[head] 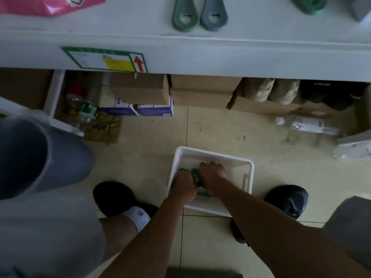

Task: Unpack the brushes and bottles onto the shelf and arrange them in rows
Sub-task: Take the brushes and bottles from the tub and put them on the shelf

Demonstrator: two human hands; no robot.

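Seemingly, a dark green bundle is being gathered from the white bin, which is set on the floor between the two shoes so that both arms can reach straight down into it. The left hand is curled round the nearer end of the bundle. The right hand is closed over it just beyond and to the right, knuckles up. The two fists are almost touching, with the bundle showing between them, and neither hand has its fingers spread.

What exactly is held cannot be made out in the dim light, though brushes are judged likely. Two hands are probably used so that several pieces can be lifted at once.

Well above and beyond the grip, the shelf is seen. On it a green handle and a grey handle lie side by side, touching, with their holed ends toward the edge, so a row is judged to be begun there. Further right a second green handle lies apart. A lift up to that surface is called for next.
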